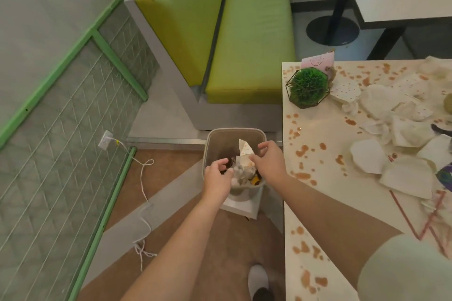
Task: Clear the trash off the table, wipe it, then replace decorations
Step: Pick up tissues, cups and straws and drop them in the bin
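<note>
Hands (217, 173) (267, 161) hover loose-fingered over bin (210, 140), holding nothing; trash (244, 168) underneath partly hidden.

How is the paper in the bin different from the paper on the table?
The napkins in the trash bin are scrunched, with one poking up between the left hand and right hand. The napkins on the table lie flatter, spread out among orange spills. Both are pale, used paper.
</note>
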